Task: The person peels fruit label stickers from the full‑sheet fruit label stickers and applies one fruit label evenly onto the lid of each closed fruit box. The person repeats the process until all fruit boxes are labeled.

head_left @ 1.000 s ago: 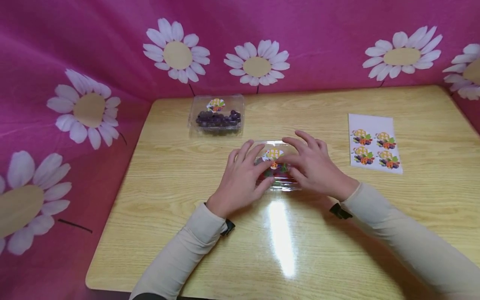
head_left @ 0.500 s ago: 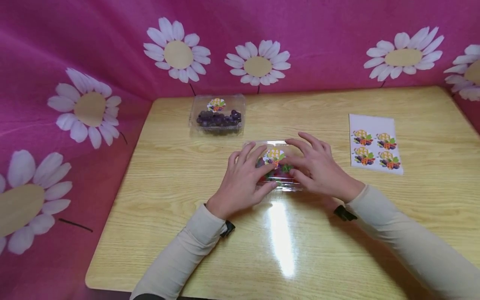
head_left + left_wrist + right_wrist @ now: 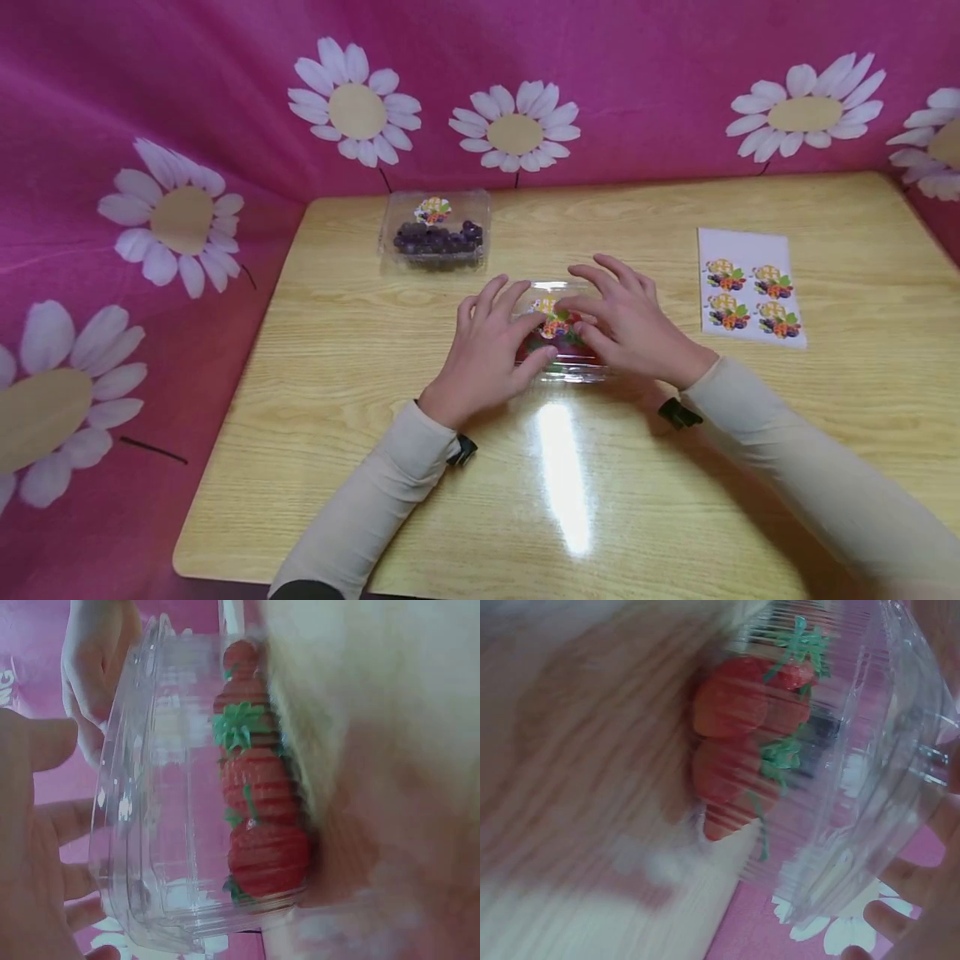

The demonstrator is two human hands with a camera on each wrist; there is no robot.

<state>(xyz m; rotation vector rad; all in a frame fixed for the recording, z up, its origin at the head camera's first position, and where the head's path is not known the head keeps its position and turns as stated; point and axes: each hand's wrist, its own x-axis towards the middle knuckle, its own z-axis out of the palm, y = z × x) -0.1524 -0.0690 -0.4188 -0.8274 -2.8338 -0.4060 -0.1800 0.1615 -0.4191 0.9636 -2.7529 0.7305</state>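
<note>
A clear plastic clamshell box stands on the table between both hands, a fruit-print sticker on its lid. Through its ribbed wall in the left wrist view show red strawberries with green leaves; more strawberries show in the right wrist view. My left hand lies over the box's left side, fingers spread and index fingertip at the sticker's left edge. From the right, my right hand reaches over the lid, its fingers loosely bent and its index fingertip on the sticker. The spread fingers partly cover the lid.
Behind and to the left stands a second clear box with dark grapes and a similar sticker on its lid. A white sheet bearing several stickers lies at the right on the wooden table. Pink flowered cloth hangs behind.
Both hands have made small shifts over the lid, fingertips moving about the sticker. The right hand is slightly further left than half a second ago. The boxes and sheet stay in place.
</note>
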